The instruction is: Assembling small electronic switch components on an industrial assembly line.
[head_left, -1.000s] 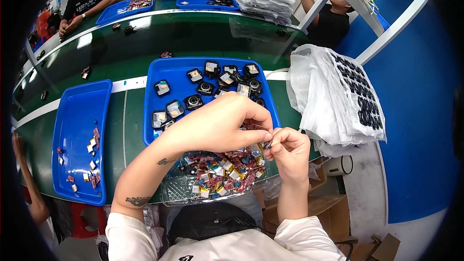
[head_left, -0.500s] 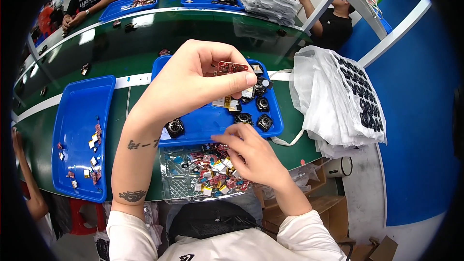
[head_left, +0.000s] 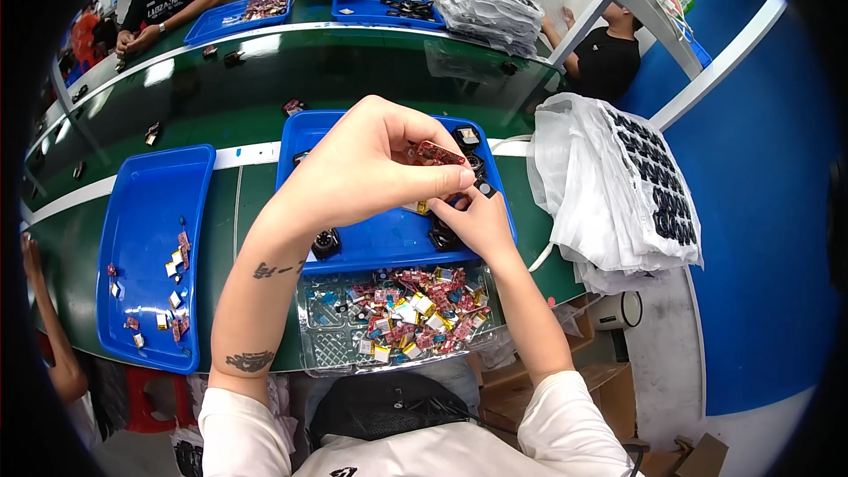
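My left hand [head_left: 380, 163], wrist bent, is raised over the middle blue tray [head_left: 371, 258]. Between its thumb and fingers it pinches a small red circuit board [head_left: 440, 154]. My right hand [head_left: 481, 221] has come up just below the left fingertips, its thumb and fingers drawn together; whatever they grip, if anything, is hidden. Black watch cases lie in the tray around both hands, one watch case [head_left: 326, 243] under my left wrist and another case [head_left: 443, 235] beside my right fingers. A clear plastic tray [head_left: 322, 343] piled with red boards and silver-and-yellow batteries sits nearest my body.
Another blue tray [head_left: 132, 212] on the left holds a few boards and batteries. Stacked white sheets with black parts [head_left: 609, 194] stand at right. Across the green bench [head_left: 309, 62], people work near more blue trays [head_left: 389, 22]. A white metal post [head_left: 720, 57] slants at upper right.
My right hand has moved up from the clear tray to beside my left fingertips. My left hand has shifted slightly right and down, still pinching the circuit board, which is now tilted.
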Tool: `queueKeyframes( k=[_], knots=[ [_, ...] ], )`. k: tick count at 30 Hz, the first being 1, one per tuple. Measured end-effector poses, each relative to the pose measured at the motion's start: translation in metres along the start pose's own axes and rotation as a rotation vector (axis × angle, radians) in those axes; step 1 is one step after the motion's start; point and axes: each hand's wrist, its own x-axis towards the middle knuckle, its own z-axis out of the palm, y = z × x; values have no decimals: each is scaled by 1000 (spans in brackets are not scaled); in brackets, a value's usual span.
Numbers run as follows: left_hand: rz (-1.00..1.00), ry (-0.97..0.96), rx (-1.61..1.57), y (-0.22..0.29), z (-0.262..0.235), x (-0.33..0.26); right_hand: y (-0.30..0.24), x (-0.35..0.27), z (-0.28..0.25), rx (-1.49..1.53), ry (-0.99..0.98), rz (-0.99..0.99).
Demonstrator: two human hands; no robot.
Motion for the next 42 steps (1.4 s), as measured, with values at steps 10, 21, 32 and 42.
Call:
queueKeyframes(
  k=[10, 21, 32, 42],
  knots=[
    [19, 252, 403, -37, 20, 13, -13, -22, -28, 1192, 25, 50],
    [56, 265, 459, -46, 33, 15, -23, -35, -30, 1170, 73, -69],
    [150, 300, 578, -45, 43, 14, -20, -36, -29, 1093, 146, -152],
    [118, 289, 480, -45, 42, 14, -21, -37, -30, 1085, 172, -194]
  ],
)
